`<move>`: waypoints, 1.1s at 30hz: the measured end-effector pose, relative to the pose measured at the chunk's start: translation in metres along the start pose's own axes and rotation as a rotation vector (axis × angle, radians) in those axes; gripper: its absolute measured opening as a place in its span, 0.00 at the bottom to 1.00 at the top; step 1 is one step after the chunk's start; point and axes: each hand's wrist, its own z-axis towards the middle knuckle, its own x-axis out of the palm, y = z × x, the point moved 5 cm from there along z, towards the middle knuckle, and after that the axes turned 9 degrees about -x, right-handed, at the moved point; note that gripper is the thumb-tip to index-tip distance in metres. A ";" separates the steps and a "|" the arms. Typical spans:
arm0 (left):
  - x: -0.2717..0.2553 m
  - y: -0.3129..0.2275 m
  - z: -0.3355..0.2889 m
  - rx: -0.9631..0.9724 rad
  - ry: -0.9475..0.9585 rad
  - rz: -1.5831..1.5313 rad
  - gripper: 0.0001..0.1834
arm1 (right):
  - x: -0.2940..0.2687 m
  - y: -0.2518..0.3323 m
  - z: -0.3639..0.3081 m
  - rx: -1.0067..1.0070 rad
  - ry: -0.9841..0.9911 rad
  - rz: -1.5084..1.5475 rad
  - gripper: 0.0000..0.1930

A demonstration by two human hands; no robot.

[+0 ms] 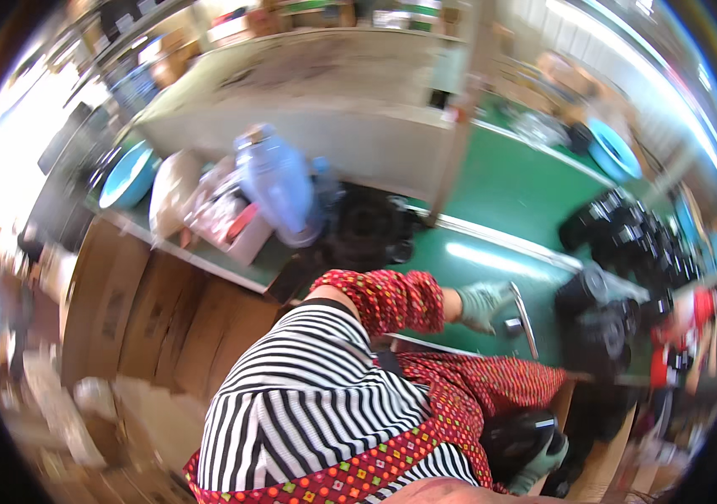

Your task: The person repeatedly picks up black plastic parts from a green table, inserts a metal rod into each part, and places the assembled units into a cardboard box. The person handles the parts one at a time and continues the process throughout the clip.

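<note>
My left hand [482, 307], in a pale grey-green glove, reaches over the green workbench [506, 189]. Its blurred fingers meet the upper end of a shiny metal bar [526, 321]; whether they grip it is unclear. A small dark piece with a pale top [512, 327] sits between that hand and the bar. Low in the picture, close to my body, my gloved right hand [543, 464] is closed at the edge of a black, rounded part [514, 441]. My arm and apron partly cover that part.
Black round parts [598, 323] crowd the bench's right side, with more stacked behind [636, 235]. A blue basin [613, 151] stands at the far right, another [130, 175] at the left. Near a large bluish plastic bottle [277, 185] is a pink box [245, 239]. Cardboard [110, 294] stands below.
</note>
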 end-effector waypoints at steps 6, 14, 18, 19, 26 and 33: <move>-0.014 0.046 0.078 0.001 0.195 0.405 0.75 | -0.006 0.004 -0.004 0.023 -0.166 -0.041 0.12; 0.009 0.034 0.069 0.146 0.235 0.522 0.48 | -0.001 0.012 -0.039 -0.041 -0.160 0.114 0.09; 0.097 0.032 0.060 -0.054 0.240 0.298 0.27 | 0.023 0.031 0.003 -0.099 -0.082 0.091 0.10; 0.110 0.035 0.046 -0.142 0.232 0.226 0.23 | 0.037 0.043 0.017 -0.138 -0.038 0.110 0.10; 0.105 -0.005 -0.054 -0.682 -0.065 -0.271 0.20 | 0.091 0.105 0.068 -0.312 0.264 0.340 0.10; 0.147 -0.012 -0.040 -0.685 -0.226 -0.265 0.17 | 0.100 0.143 0.061 -0.354 0.476 0.457 0.10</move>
